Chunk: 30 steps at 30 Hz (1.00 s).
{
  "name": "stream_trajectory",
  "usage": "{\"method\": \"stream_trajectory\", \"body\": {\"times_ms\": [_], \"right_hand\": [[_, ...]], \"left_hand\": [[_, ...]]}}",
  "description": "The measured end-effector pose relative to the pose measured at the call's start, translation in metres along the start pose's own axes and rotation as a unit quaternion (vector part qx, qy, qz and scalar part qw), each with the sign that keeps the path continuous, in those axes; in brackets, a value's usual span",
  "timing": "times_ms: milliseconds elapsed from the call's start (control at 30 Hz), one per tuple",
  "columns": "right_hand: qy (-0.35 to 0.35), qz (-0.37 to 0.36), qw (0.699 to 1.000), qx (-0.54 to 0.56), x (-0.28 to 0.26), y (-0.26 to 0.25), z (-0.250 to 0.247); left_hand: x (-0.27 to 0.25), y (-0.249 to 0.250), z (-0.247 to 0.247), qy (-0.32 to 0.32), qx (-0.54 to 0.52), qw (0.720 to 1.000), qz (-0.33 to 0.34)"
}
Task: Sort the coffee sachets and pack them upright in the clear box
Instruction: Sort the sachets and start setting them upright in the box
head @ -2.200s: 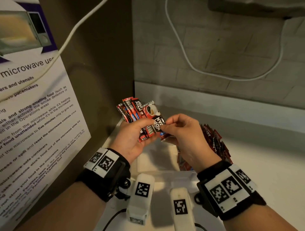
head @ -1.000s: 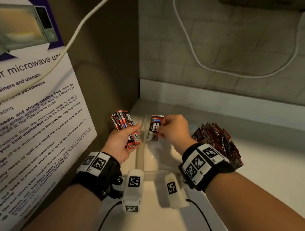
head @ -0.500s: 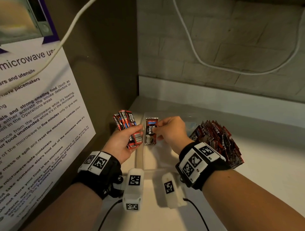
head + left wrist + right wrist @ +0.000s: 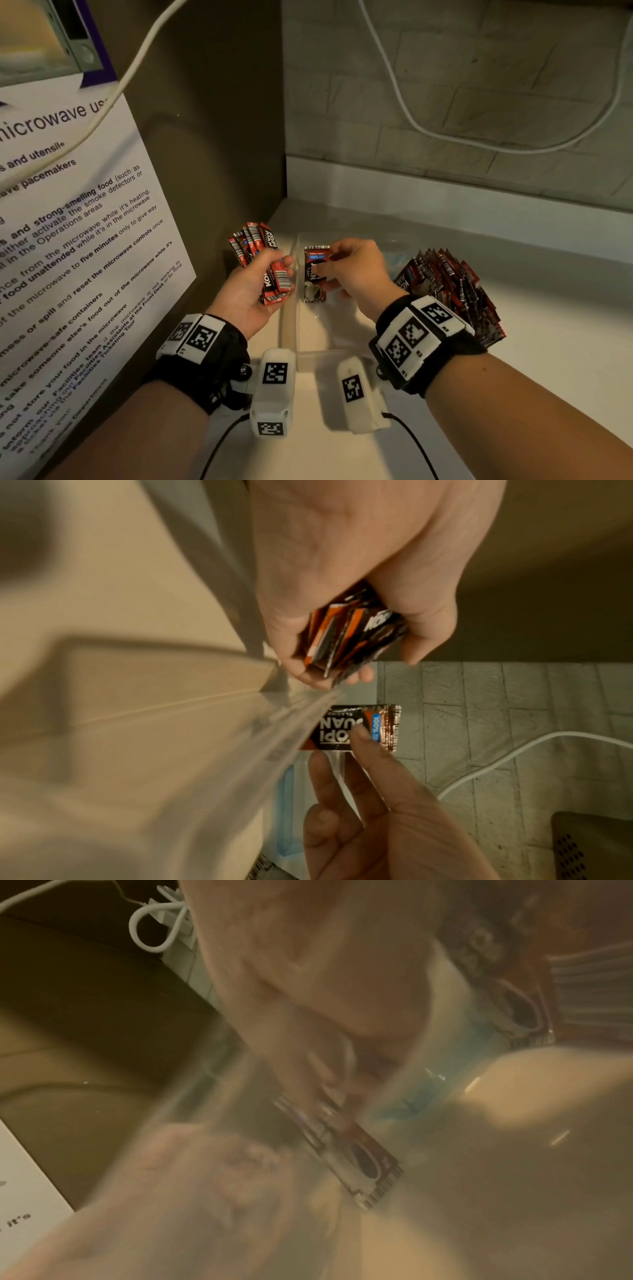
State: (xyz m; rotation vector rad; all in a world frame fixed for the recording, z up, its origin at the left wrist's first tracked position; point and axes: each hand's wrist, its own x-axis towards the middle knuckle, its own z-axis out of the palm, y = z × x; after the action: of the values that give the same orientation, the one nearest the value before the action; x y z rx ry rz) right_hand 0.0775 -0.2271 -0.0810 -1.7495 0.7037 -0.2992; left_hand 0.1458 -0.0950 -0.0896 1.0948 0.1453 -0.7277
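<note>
A: How do I stand this one up?

B: Your right hand point(image 4: 356, 270), in the middle of the frame, pinches one coffee sachet point(image 4: 315, 273) inside the clear box point(image 4: 289, 329). Slide it flat against the left wall, cup picture down, then let go.

A: And my other hand?

B: The left hand point(image 4: 251, 291) curls round a bunch of sachets point(image 4: 262, 255). Wait there.

A: Any words?

B: "100%" in blue. Further right sits a pile of sachets point(image 4: 452, 291). The poster point(image 4: 68, 205) at left says "microwave".

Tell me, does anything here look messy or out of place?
Mostly tidy. The pile of sachets right of the clear box is a loose jumble, and the sachet the right hand holds has its lettering running sideways. Nothing spilled or torn.
</note>
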Motion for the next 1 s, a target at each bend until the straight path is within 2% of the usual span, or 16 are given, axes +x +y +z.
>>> {"method": "stream_trajectory", "body": {"times_ms": [100, 200, 267, 400, 500, 567, 700, 867, 1000], "right_hand": [[0.036, -0.029, 0.999, 0.028, -0.006, -0.008, -0.007], [0.075, -0.053, 0.992, 0.084, -0.015, -0.023, -0.013], [0.036, -0.054, 0.991, 0.119, -0.023, -0.033, -0.015], [-0.057, -0.052, 0.991, 0.110, -0.032, -0.043, -0.015], [-0.070, -0.038, 0.991, 0.110, -0.033, -0.043, -0.017], [-0.081, -0.023, 0.985, 0.153, -0.033, -0.044, -0.022], [-0.080, -0.040, 0.982, 0.168, -0.033, -0.043, -0.031], [-0.028, -0.071, 0.979, 0.191, -0.029, -0.033, -0.029], [0.007, -0.076, 0.970, 0.230, -0.025, -0.029, -0.029]], "left_hand": [[-0.006, 0.006, 0.003, -0.005, -0.025, 1.000, 0.018], [-0.012, 0.011, 0.007, -0.035, -0.016, 0.999, 0.036], [-0.015, 0.012, 0.012, -0.069, 0.013, 0.996, 0.050], [-0.019, 0.008, 0.021, -0.120, 0.079, 0.987, 0.075], [-0.020, 0.007, 0.020, -0.169, 0.084, 0.980, 0.069], [-0.020, 0.008, 0.017, -0.189, 0.073, 0.978, 0.053], [-0.018, 0.007, 0.016, -0.176, 0.057, 0.982, 0.034], [-0.018, 0.004, 0.019, -0.124, 0.081, 0.986, 0.072], [-0.017, 0.006, 0.019, -0.112, 0.077, 0.987, 0.085]]}}
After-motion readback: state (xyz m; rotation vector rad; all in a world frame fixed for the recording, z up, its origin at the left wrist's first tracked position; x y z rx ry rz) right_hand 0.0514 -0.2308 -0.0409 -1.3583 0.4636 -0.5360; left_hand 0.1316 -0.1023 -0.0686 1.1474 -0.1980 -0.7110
